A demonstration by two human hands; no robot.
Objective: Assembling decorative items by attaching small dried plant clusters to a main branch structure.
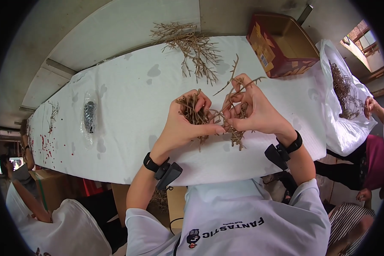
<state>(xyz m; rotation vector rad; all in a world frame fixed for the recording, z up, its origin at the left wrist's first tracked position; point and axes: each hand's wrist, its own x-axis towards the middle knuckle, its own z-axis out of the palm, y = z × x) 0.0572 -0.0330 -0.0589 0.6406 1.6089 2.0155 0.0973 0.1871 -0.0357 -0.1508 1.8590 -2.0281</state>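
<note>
Above the white table [128, 106], the left hand [175, 123] curls around a clump [191, 110] of dry brown twigs, while the right hand [260, 109] pinches a looser sprig [237, 138] between thumb and fingers, its long tips rising past the knuckles. The two hands are close together, thumb tips almost meeting; whether they touch is hard to tell, as is whether the thin stems crossing the gap join both lots. Good handling here rests on the left hand: its grip should be firm enough to steady the clump, yet loose enough not to crush stems that look brittle. The right is best kept pinching near the thick base of a stem rather than its thin tips, since a pull on the tips could snap them. Where side shoots hook into each other, a small turn of the wrist should free them more kindly than a straight tug. The long tips are better pointed away from the face and fingers. Working low over the cloth would let broken bits fall where they can be seen. The pile [192, 49] lies on the far side, left of the box [281, 70], well away from both elbows, so there is room to turn a branching piece.
</note>
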